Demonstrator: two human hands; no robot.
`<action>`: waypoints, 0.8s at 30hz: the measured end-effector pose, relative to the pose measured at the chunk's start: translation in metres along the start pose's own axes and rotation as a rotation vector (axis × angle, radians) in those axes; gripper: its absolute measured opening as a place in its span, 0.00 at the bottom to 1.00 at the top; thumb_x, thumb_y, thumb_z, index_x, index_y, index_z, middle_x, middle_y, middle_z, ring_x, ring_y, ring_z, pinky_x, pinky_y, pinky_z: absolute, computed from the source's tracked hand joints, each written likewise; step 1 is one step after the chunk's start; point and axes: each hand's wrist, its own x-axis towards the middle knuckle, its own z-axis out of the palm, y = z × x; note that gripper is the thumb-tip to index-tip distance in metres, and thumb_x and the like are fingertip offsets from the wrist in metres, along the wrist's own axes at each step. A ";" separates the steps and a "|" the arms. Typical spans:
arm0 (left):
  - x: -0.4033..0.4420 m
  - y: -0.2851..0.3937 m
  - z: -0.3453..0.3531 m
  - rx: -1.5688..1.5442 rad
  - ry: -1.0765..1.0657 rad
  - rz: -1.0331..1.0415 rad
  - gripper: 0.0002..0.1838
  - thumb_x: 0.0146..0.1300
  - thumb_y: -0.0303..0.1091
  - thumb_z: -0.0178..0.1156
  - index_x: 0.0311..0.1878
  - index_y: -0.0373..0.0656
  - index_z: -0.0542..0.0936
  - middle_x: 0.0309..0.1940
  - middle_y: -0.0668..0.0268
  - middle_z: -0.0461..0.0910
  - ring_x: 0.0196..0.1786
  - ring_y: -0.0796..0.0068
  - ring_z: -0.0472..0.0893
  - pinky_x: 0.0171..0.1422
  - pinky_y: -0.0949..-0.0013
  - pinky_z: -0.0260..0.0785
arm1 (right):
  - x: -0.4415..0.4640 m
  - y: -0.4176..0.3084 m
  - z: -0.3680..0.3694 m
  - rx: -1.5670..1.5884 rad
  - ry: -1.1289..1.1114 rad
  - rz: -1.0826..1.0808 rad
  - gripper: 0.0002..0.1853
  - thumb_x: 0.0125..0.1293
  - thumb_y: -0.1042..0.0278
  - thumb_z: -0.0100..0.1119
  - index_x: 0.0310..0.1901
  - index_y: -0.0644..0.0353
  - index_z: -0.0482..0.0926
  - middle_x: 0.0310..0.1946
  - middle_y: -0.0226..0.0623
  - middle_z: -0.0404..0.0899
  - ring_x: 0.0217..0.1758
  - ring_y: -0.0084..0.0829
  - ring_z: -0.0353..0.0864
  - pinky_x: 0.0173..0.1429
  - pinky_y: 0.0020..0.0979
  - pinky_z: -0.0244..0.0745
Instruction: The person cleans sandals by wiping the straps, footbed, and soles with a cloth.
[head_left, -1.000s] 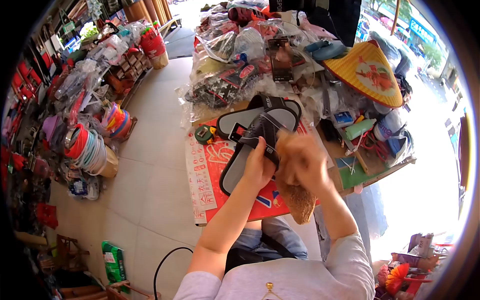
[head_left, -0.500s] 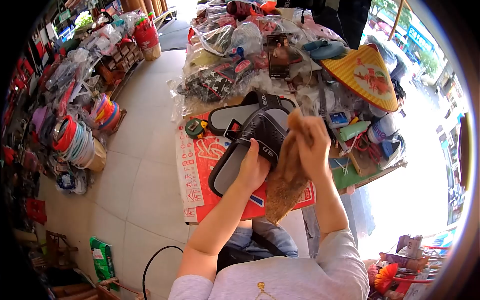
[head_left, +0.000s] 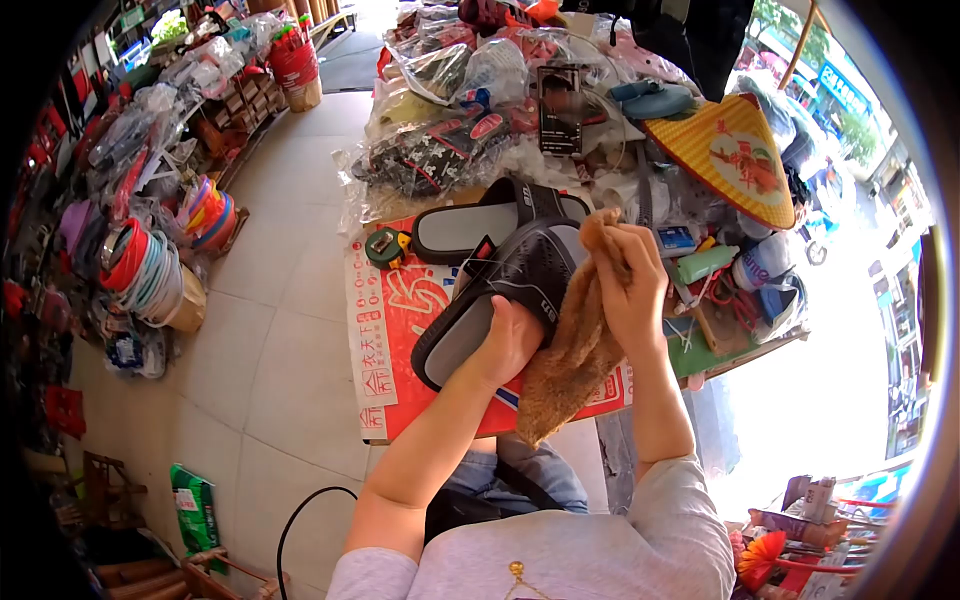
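Observation:
My left hand (head_left: 511, 341) grips a black slide sandal (head_left: 452, 345) with a grey footbed, thumb on the footbed and fingers hidden under the sandal's side. In my right hand (head_left: 632, 292) is bunched a brown cloth (head_left: 575, 375), pinched near its top. The cloth hangs along the sandal's right side; whether it touches the strap I cannot tell. Just behind lies a second slide sandal (head_left: 463, 232), partly covered by the held one. A green tape measure (head_left: 384, 248) rests to the left, on red-and-white printed cardboard (head_left: 397, 398).
Plastic-wrapped goods (head_left: 425, 150) pile up at the table's back, with a phone (head_left: 559, 110) propped among them. A yellow conical hat (head_left: 735, 160) and a green bottle (head_left: 704, 262) are on the right. Buckets (head_left: 150, 275) and wrapped stock line the floor at left.
The held sandal has turned slightly, and its strap faces a little differently. The cloth's lower end has swung slightly left. Both hands keep their hold, and the whole view has shifted a little.

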 end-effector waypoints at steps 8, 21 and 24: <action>-0.013 -0.008 -0.030 -0.038 -0.112 -0.161 0.60 0.56 0.83 0.37 0.78 0.40 0.47 0.78 0.60 0.49 0.80 0.65 0.49 0.82 0.58 0.39 | -0.038 -0.023 0.018 0.077 -0.349 -0.133 0.15 0.52 0.85 0.60 0.42 0.61 0.78 0.42 0.44 0.78 0.42 0.48 0.81 0.45 0.38 0.77; -0.007 -0.003 -0.011 0.016 -0.097 -0.118 0.59 0.59 0.80 0.37 0.77 0.37 0.45 0.76 0.58 0.49 0.80 0.67 0.47 0.82 0.61 0.39 | -0.025 -0.024 0.012 0.108 -0.420 -0.085 0.10 0.59 0.80 0.63 0.42 0.64 0.77 0.37 0.45 0.79 0.42 0.45 0.82 0.46 0.33 0.75; -0.003 -0.005 -0.007 0.037 -0.152 -0.109 0.59 0.59 0.79 0.36 0.77 0.37 0.43 0.78 0.58 0.47 0.80 0.66 0.46 0.82 0.60 0.39 | -0.012 -0.008 0.007 0.164 -0.278 0.010 0.07 0.62 0.80 0.62 0.41 0.64 0.78 0.36 0.44 0.79 0.41 0.42 0.82 0.46 0.32 0.75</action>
